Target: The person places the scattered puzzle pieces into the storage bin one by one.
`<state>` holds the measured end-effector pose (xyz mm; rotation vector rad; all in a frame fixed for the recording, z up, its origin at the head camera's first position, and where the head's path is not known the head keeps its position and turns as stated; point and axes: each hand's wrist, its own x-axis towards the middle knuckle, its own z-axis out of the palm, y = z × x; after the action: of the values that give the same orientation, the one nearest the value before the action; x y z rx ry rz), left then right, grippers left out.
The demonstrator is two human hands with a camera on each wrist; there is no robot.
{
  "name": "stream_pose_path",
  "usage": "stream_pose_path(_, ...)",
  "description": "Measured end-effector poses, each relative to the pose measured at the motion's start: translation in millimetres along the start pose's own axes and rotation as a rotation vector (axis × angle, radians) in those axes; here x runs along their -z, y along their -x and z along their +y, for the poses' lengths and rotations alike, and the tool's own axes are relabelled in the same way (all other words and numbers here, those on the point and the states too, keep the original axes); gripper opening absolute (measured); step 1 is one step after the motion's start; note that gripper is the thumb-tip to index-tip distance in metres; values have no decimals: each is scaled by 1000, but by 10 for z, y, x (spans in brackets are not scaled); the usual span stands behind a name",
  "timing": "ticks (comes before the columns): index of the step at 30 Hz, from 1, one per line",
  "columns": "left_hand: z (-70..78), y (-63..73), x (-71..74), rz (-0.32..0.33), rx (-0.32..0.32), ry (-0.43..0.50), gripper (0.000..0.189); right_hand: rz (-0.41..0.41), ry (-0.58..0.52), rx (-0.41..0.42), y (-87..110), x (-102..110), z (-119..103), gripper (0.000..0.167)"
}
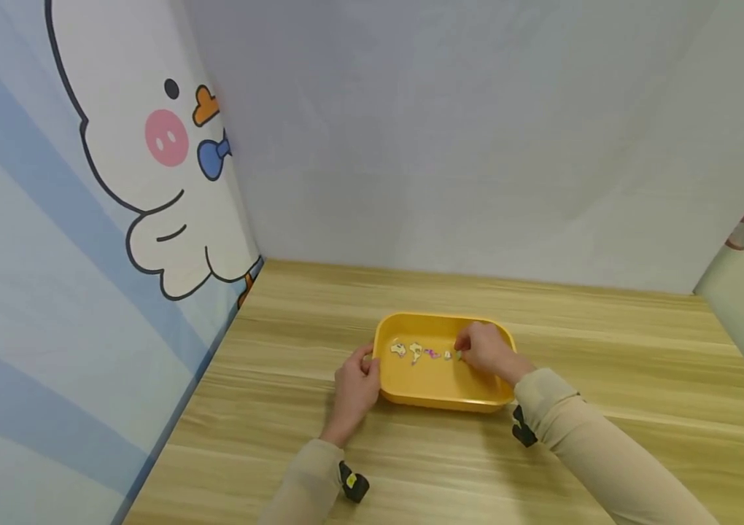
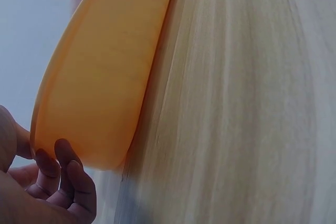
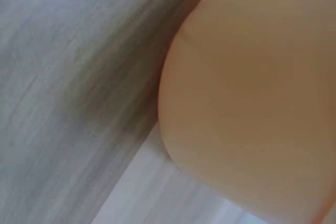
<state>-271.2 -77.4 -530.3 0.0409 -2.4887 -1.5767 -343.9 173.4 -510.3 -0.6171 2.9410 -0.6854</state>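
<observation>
A yellow plastic tray (image 1: 438,394) rests on the wooden table, with a row of small flat pieces in it. Two cream pieces (image 1: 415,351) lie toward its left, then a pink-purple piece (image 1: 432,354) and a small whitish piece (image 1: 447,355). My left hand (image 1: 356,386) grips the tray's left rim; in the left wrist view its curled fingers (image 2: 67,156) touch the outer wall. Inside the tray's right half, my right hand (image 1: 486,350) has its fingertips together at a tiny greenish piece (image 1: 459,355), partly hidden by them. The right wrist view shows only the tray's outside (image 3: 247,98).
The wood-grain table (image 1: 608,379) extends around the tray. A pale grey wall covering (image 1: 477,146) stands behind it, and a cartoon-printed panel (image 1: 116,240) borders the left side. Dark wrist devices (image 1: 354,483) sit at both sleeves.
</observation>
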Motion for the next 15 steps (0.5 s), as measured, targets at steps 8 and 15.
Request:
stream_pose_path(8, -1, 3, -8, 7, -8, -9, 27, 9, -2, -20, 12, 0, -17, 12)
stream_pose_path(15, -6, 0, -19, 13, -19, -13, 27, -4, 8, -31, -5, -20, 2, 14)
